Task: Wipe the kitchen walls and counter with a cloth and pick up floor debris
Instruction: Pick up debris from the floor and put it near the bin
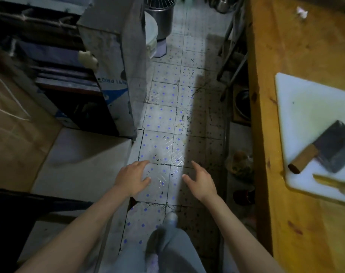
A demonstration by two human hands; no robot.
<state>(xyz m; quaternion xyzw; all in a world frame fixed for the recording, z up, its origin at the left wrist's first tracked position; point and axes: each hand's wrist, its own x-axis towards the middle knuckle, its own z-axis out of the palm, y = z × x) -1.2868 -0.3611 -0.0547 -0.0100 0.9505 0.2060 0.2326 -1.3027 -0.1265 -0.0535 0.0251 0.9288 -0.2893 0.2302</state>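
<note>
I look down a narrow aisle with a tiled floor (pixel 163 119), white with blue dots and dark specks of debris (pixel 184 117) scattered over it. My left hand (pixel 133 177) and my right hand (pixel 201 181) hang side by side over the floor, fingers spread, both holding nothing. No cloth is in view. The wooden counter (pixel 282 56) runs along the right side. My leg in grey trousers (pixel 167 243) steps forward below the hands.
A white cutting board (pixel 305 99) with a cleaver (pixel 329 148) lies on the counter. A grey cabinet (pixel 116 56) with shelves stands at left, a metal pot (pixel 160 18) at the aisle's far end. Bowls (pixel 242 103) and containers sit under the counter. A white freezer top (pixel 79 160) is at near left.
</note>
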